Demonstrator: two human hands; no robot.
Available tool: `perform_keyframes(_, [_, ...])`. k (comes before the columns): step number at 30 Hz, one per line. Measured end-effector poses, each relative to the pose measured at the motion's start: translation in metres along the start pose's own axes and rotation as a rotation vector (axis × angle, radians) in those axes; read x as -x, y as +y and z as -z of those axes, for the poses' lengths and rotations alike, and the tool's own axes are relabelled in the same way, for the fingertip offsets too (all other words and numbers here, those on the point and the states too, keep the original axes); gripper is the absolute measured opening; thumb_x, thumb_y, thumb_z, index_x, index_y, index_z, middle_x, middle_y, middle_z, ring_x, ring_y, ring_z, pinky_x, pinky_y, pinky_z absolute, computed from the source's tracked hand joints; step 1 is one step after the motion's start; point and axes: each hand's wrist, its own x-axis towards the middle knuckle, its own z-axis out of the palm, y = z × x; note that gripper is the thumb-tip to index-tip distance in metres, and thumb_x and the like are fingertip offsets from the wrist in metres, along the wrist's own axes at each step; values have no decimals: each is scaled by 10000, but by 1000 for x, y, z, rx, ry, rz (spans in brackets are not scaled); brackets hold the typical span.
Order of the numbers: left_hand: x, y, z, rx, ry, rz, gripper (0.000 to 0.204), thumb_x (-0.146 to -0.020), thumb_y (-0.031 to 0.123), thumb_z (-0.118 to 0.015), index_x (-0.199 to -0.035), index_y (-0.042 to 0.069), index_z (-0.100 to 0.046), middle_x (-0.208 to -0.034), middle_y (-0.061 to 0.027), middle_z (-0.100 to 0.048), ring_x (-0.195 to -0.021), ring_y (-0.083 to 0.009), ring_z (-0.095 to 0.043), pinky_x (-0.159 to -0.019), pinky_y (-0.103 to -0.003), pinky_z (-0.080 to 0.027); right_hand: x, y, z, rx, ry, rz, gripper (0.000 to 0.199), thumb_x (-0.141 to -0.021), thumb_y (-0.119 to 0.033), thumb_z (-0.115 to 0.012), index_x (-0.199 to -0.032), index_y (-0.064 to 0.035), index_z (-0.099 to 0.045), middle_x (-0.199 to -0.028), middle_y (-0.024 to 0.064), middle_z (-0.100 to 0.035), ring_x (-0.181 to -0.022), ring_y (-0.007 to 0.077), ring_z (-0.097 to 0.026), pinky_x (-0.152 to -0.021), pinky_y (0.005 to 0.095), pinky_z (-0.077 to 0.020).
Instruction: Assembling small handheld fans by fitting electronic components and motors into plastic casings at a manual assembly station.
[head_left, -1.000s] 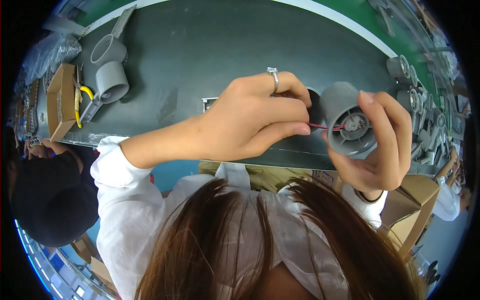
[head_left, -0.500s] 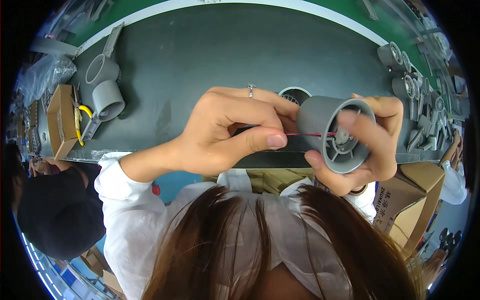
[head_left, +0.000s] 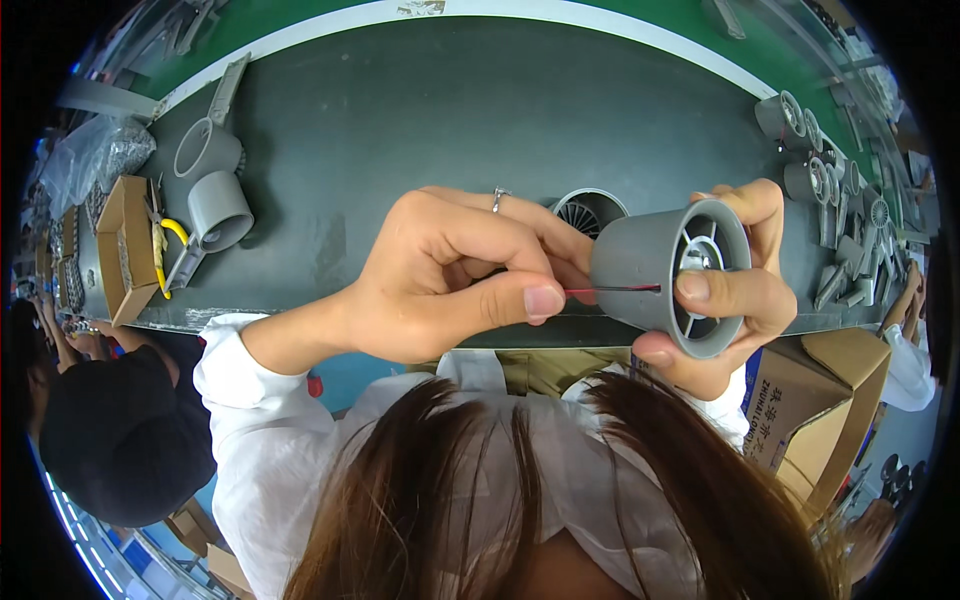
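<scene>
Dark grey work surface [head_left: 420,110] ran crosswise; green strip with white edge [head_left: 560,15] behind; cardboard boxes [head_left: 820,400] below.

housing: grey plastic duct [head_left: 650,275], short tapered cylinder, lying sideways in my right hand [head_left: 735,300], held up over the tabletop edge.
open end: faces right, spokes w/ a hub visible inside.
wire: thin red wire [head_left: 610,289], approx. horizontal, running across the duct's outer wall.
wire hold: pinched btwn thumb & fingers [head_left: 520,300] of my left hand [head_left: 440,280], just left of the duct.
</scene>
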Motion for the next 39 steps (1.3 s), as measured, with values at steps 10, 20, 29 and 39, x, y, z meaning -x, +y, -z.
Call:
perform_keyframes(10, [2,9,-1,-376,133,62,196,-777,-18,-583,-585,-13,-544,-759,-140,-674,-635,-149,-607,-596,-238,-447,6,-8,-4,405,-55,158,417,-522,-267,-870,-898,-205,-702,-985,139,-508,-828,242,-501,-638,290,-433])
perform_keyframes(20, [3,16,23,-779,196,75,210,-744,134,-747,-855,-12,-646,-803,-117,-650,-684,-168,-580,-658,-269,-454,-6,-14,-2,643,-27,230,387,-472,-72,-810,-845,-81,-708,-877,149,-569,-728,251,-570,-578,273,-500])
perform_keyframes(29, [8,-8,24,-1405,-80,-175,513,-655,214,-801,-1050,-13,-565,-835,-145,-628,-783,-328,-622,-688,-394,-499,-4,-26,7,735,-149,43,360,-490,-3,-807,-836,-13,-712,-919,145,-566,-753,209,-563,-656,286,-458])
perform_keyframes(39, [22,-33,6,-1622,27,-356,461,-573,108,-702,-976,-89,-599,-700,-94,-555,-565,-194,-556,-506,-278,-455,1,-34,-16,761,-53,-223,321,-480,-20,-809,-784,-10,-705,-821,104,-537,-673,174,-525,-588,251,-405])
